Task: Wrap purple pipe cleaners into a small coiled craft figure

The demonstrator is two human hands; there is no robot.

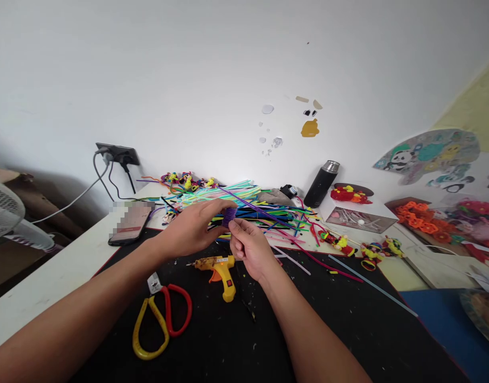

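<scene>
Purple and ribbed, the small piece (pixel 229 215) sits right of my left hand (pixel 194 226), which pinches it; my right hand (pixel 250 247), equally close, pinches its near edge (its long axis I cannot tell). All 3 are farther than the yellow glue gun (pixel 227 282).

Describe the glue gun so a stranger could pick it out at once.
Start at the black mat on the table. In the picture, just below the left hand, lies a yellow glue gun, its nozzle pointing left. Unlike the yellow-and-red scissors at its left, it has an orange trigger and a small red switch.
</scene>
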